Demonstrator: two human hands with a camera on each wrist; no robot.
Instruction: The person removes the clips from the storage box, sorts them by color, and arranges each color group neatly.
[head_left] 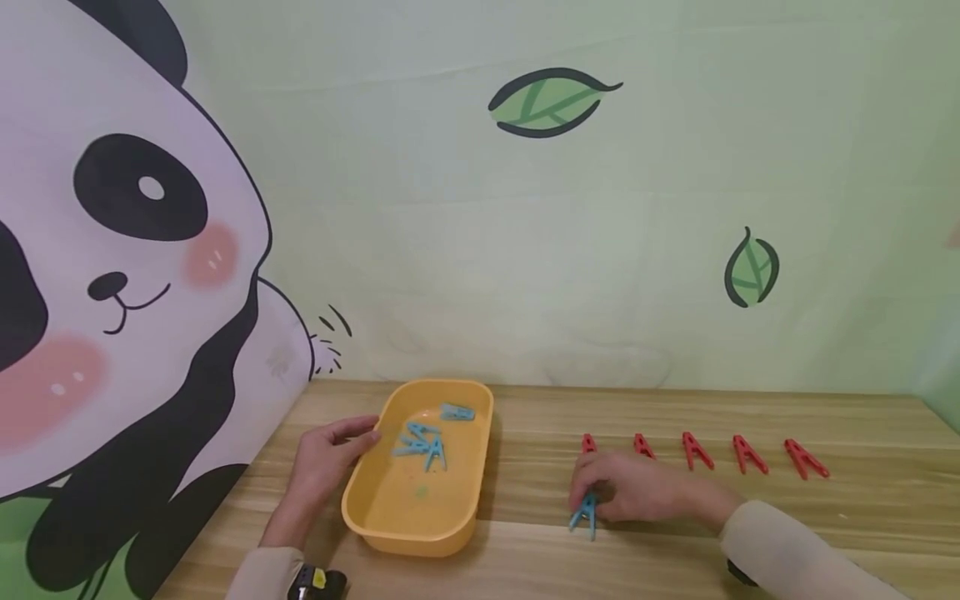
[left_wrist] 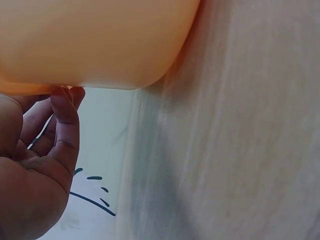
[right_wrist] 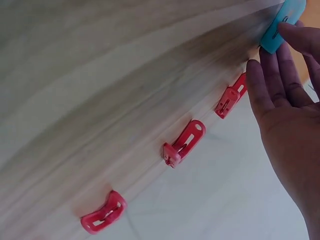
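A yellow plastic basin (head_left: pixel 420 508) stands on the table, with several blue clothespins (head_left: pixel 420 442) lying inside. My left hand (head_left: pixel 322 467) is at its left rim, and the left wrist view shows the fingertips (left_wrist: pixel 64 102) holding the rim's edge. To the right of the basin, my right hand (head_left: pixel 630 487) pinches a blue clothespin (head_left: pixel 585 512) close over the wood, its legs towards me. The right wrist view shows that blue clothespin (right_wrist: pixel 281 27) between thumb and fingers. Beyond this hand runs a row of red clothespins (head_left: pixel 697 450); the hand partly covers the leftmost ones.
The wooden table (head_left: pixel 885 492) ends at a pale green wall (head_left: pixel 645 250) printed with leaves and a large panda (head_left: pixel 150 275). More red clothespins (right_wrist: pixel 185 142) line the table in the right wrist view.
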